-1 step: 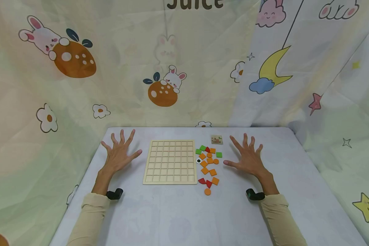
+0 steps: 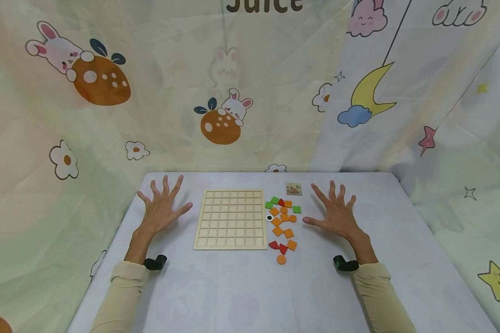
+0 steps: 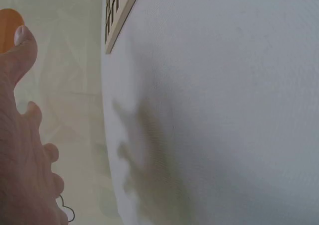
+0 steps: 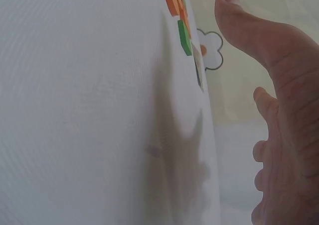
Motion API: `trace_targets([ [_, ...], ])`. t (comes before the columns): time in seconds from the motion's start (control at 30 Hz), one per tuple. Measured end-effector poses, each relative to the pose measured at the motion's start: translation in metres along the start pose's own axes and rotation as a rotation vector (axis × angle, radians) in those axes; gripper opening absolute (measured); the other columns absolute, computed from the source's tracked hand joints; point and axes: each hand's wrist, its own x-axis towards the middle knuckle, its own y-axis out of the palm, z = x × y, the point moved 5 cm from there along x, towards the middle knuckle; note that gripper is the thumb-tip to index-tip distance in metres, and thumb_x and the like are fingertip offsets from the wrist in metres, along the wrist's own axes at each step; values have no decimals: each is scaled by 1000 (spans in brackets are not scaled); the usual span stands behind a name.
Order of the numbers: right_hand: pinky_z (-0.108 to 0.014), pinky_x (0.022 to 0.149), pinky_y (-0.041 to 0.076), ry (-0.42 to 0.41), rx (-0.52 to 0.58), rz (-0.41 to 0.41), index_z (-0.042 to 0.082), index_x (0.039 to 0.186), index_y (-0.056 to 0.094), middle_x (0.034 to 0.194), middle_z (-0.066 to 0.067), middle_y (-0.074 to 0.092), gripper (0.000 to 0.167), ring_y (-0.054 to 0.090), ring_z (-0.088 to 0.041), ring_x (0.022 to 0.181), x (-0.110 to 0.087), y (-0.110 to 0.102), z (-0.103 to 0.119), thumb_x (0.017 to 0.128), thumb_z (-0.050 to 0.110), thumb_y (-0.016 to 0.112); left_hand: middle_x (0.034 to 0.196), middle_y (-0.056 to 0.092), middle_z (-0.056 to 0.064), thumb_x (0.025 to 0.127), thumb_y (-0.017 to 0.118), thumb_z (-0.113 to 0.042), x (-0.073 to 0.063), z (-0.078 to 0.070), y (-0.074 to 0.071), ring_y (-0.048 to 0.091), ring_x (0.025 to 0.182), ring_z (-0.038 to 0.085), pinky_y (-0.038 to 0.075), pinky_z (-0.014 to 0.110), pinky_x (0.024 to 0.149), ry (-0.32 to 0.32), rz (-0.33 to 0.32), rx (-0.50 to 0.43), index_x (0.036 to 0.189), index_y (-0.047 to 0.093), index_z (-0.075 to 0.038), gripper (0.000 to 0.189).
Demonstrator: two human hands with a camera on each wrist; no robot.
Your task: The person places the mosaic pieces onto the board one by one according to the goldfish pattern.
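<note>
A pale wooden grid board (image 2: 232, 219) lies flat on the white table with its square cells bare. To its left, my left hand (image 2: 160, 212) hovers with spread fingers, holding nothing; in the left wrist view its shadow falls on the cloth. Right of the board lie scattered flat pieces: orange squares (image 2: 278, 231), orange discs (image 2: 281, 260), green squares (image 2: 297, 209), red quarter-round pieces (image 2: 273, 245) and a white disc with a black centre (image 2: 269, 218). Beyond them, my right hand (image 2: 335, 215) is also raised, fingers spread, touching nothing; its thumb points toward the pieces.
A small patterned card (image 2: 293, 188) lies behind the pieces near the table's back edge. Each wrist wears a black camera, the left one (image 2: 156, 262) and the right one (image 2: 346, 263). Printed cloth (image 2: 275, 92) hangs behind and beside the table (image 2: 241, 296).
</note>
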Motion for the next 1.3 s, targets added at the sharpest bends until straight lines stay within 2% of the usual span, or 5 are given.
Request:
trace_targets([
  [0.27,-93,117,4,-21,27,-47,30,175,25,179,-38,8,113,7,-70,161,2,-1,4,84,69,80,178,18,35,99,71,-57,-3,-5,5,12,161,67,2,94,116,21,-53,-50,177,15,-27,100],
  [0.43,-77,119,38,-22,137,-95,18,167,46,164,-31,51,89,54,-53,147,4,-5,8,94,53,82,169,45,28,104,70,-49,-10,-13,3,45,153,54,29,77,123,7,-165,-91,171,39,-17,80],
  [0.57,-61,95,59,-43,236,-111,6,147,69,124,-22,81,62,81,-36,100,5,-5,14,96,40,84,129,79,22,103,75,-36,-15,-20,-1,79,102,43,58,54,82,26,-309,-108,146,70,-11,50],
  [0.73,-47,85,58,-56,311,-114,4,129,79,104,-12,83,45,76,-25,89,5,-1,24,94,30,87,104,85,15,100,80,-26,-16,-28,1,76,67,25,47,29,60,99,-373,-167,123,81,-7,30],
  [1.3,-35,88,57,-193,427,1,4,121,83,106,-5,80,41,68,-20,97,8,20,48,85,18,96,172,47,11,56,105,-57,-13,-26,35,50,141,38,41,67,112,224,148,-240,165,48,-12,130],
])
